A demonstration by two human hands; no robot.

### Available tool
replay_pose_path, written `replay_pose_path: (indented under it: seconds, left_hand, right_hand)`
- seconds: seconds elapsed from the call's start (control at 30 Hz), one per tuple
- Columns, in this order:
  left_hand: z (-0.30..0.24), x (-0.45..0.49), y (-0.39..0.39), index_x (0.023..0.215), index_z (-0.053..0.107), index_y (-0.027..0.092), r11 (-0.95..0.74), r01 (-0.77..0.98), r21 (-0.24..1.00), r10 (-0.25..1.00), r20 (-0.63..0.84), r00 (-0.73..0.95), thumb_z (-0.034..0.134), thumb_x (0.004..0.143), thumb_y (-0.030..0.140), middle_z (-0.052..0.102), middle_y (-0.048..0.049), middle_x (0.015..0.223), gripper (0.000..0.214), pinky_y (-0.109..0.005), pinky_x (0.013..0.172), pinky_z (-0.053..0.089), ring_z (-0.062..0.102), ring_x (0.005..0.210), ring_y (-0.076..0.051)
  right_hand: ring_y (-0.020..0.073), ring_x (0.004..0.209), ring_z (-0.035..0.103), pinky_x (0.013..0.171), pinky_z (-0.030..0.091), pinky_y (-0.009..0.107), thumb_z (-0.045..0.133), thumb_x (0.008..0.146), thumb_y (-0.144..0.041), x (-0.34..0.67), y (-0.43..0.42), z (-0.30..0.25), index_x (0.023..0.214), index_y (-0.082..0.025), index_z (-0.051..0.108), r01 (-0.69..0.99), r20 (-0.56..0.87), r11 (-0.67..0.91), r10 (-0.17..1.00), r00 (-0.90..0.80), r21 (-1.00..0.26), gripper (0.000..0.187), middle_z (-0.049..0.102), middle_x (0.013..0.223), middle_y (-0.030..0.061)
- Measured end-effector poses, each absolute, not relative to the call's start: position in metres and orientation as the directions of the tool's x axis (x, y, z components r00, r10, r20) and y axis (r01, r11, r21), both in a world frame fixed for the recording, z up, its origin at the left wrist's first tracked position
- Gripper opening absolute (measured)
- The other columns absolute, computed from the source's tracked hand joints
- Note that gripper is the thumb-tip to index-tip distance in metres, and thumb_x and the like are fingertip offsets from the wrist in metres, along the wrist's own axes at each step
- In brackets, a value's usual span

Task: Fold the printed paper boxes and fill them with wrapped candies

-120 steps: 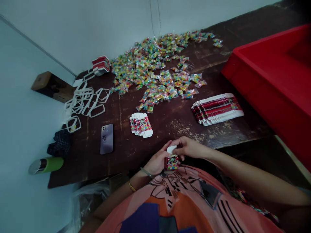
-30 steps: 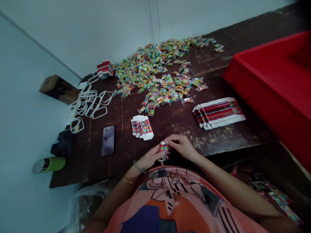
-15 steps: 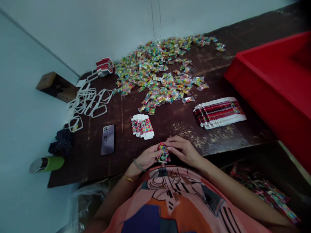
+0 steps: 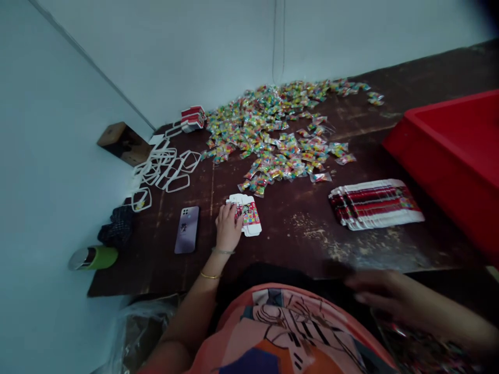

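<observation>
My left hand (image 4: 229, 227) lies over the left end of a small stack of flat printed cartons (image 4: 250, 215), its fingers curled onto the top ones. These cartons are red and colourful with white flaps. At the table's front edge on the right, my right hand (image 4: 374, 291) is smeared by motion, above a lower bin of colourful packets (image 4: 421, 345). Whether its fingers hold anything cannot be made out. A longer row of flat cartons (image 4: 376, 204) rests on the table between the right hand and the candy pile.
Many wrapped candies (image 4: 268, 135) are heaped toward the wall. A red tray (image 4: 440, 140) stands at the right. On the left are white band-like loops (image 4: 167, 166), a phone (image 4: 187, 230), a green bottle (image 4: 101, 257), a dark cloth (image 4: 116, 226) and a brown box (image 4: 123, 143).
Both hands were together at my waist around a small red printed packet. My left hand has moved to the carton stack, my right hand away to the right; the packet is out of sight.
</observation>
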State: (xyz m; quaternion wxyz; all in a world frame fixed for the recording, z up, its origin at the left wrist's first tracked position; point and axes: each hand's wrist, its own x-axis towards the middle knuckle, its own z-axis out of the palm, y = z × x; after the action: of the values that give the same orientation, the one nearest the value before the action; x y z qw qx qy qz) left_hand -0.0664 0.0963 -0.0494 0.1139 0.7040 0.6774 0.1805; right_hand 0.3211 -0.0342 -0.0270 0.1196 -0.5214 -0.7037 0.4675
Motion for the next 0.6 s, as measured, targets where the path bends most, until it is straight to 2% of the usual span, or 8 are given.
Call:
replay_pose_path:
  seconds: [0.1,0.17,0.3,0.33,0.43,0.5,0.57,0.6]
  left_hand:
    - [-0.062,-0.054,0.091,0.137,0.044,0.022,-0.132,0.953,0.273,0.990,0.087,0.113,0.044,0.091,0.037,0.038,-0.0138,0.147,0.048,-0.052,0.108,0.027,0.030,0.135,-0.030]
    - [-0.066,-0.041,0.084,0.139,0.042,0.026,-0.165,0.958,0.233,0.984,0.107,0.144,0.041,0.092,0.039,0.037,-0.0127,0.147,0.048,-0.054,0.108,0.025,0.029,0.136,-0.030]
    - [-0.067,-0.034,0.080,0.139,0.041,0.029,-0.180,0.954,0.239,0.983,0.090,0.163,0.035,0.095,0.034,0.038,-0.0110,0.147,0.046,-0.056,0.109,0.023,0.029,0.136,-0.029]
    - [-0.065,-0.035,0.081,0.139,0.041,0.029,-0.180,0.949,0.258,0.983,0.087,0.163,0.035,0.095,0.033,0.038,-0.0105,0.147,0.045,-0.056,0.109,0.022,0.028,0.136,-0.029]
    - [-0.056,-0.036,0.077,0.137,0.044,0.026,-0.148,0.896,0.418,0.986,0.137,0.099,0.036,0.094,0.034,0.038,-0.0112,0.147,0.045,-0.055,0.111,0.019,0.026,0.138,-0.028]
    - [-0.046,-0.033,0.069,0.135,0.047,0.022,-0.096,0.748,0.656,0.992,0.127,0.015,0.038,0.093,0.039,0.041,-0.0133,0.144,0.046,-0.050,0.111,0.024,0.031,0.136,-0.027]
    - [-0.035,-0.027,0.059,0.130,0.050,0.019,0.063,0.409,0.910,0.996,-0.084,0.033,0.038,0.092,0.046,0.054,-0.0144,0.131,0.049,-0.046,0.105,0.036,0.049,0.123,-0.026]
    - [-0.030,-0.025,0.055,0.126,0.054,0.018,0.224,0.225,0.948,0.956,-0.259,0.140,0.033,0.092,0.050,0.061,-0.0146,0.121,0.052,-0.047,0.099,0.042,0.056,0.114,-0.027]
  right_hand:
    - [0.0275,0.123,0.051,0.102,0.042,0.047,0.063,0.084,-0.037,0.225,0.024,-0.037,0.131,-0.027,0.054,0.555,-0.016,0.341,0.842,-0.539,-0.759,0.049,0.056,0.134,0.0121]
    - [0.0333,0.131,0.040,0.105,0.035,0.056,0.071,0.077,-0.035,0.179,0.064,-0.048,0.138,-0.022,0.045,0.579,0.113,0.500,0.811,-0.575,-0.643,0.068,0.047,0.141,0.0143]
    - [0.0253,0.113,0.057,0.097,0.044,0.044,0.055,0.090,-0.025,0.163,0.098,-0.074,0.114,-0.019,0.065,0.537,0.218,0.662,0.713,-0.666,-0.522,0.026,0.064,0.122,0.0129]
    - [0.0228,0.105,0.060,0.092,0.047,0.040,0.049,0.093,-0.023,0.169,0.097,-0.077,0.107,-0.018,0.067,0.514,0.254,0.691,0.690,-0.678,-0.508,0.024,0.067,0.116,0.0124]
    - [0.0193,0.088,0.062,0.080,0.050,0.035,0.044,0.095,-0.022,0.187,0.082,-0.074,0.101,-0.017,0.068,0.508,0.397,0.712,0.696,-0.598,-0.484,0.025,0.070,0.106,0.0119]
    - [0.0190,0.086,0.061,0.077,0.049,0.035,0.047,0.093,-0.021,0.193,0.066,-0.062,0.103,-0.017,0.066,0.562,0.508,0.660,0.748,-0.428,-0.498,0.022,0.069,0.106,0.0117]
    - [0.0186,0.089,0.060,0.079,0.047,0.035,0.050,0.092,-0.021,0.192,0.048,-0.049,0.104,-0.017,0.064,0.568,0.613,0.655,0.730,-0.302,-0.499,0.019,0.069,0.106,0.0109]
    - [0.0182,0.093,0.059,0.083,0.046,0.035,0.051,0.092,-0.022,0.191,0.040,-0.043,0.104,-0.018,0.064,0.541,0.650,0.697,0.689,-0.322,-0.471,0.018,0.070,0.106,0.0098]
